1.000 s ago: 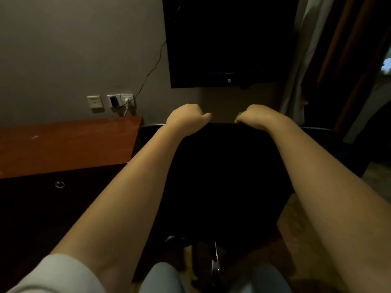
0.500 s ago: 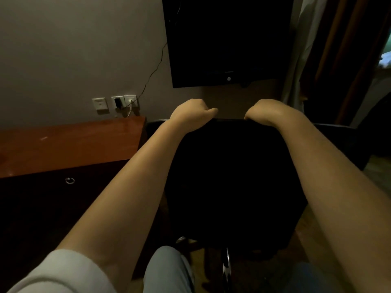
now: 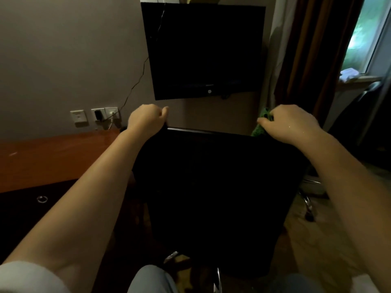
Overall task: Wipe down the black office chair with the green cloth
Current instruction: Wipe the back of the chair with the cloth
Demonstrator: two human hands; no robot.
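Note:
The black office chair [image 3: 213,187] stands right in front of me with the rear of its backrest facing me. My left hand [image 3: 146,121] grips the top edge of the backrest near its left corner, fingers curled over it. My right hand [image 3: 292,123] is at the top right corner, fingers curled round the green cloth [image 3: 261,123], which bunches out from under them onto the chair's edge. The seat is hidden behind the backrest.
A wooden desk [image 3: 53,159] with a ring-pull drawer stands to the left, close to the chair. A black TV [image 3: 203,51] hangs on the wall ahead, wall sockets [image 3: 95,117] to its left. Curtains [image 3: 313,60] and a window lie right; a chrome chair base [image 3: 309,199] shows on the floor.
My hands have moved apart along the top of the backrest, the right one out to the right corner where the green cloth now shows. The view has tilted up.

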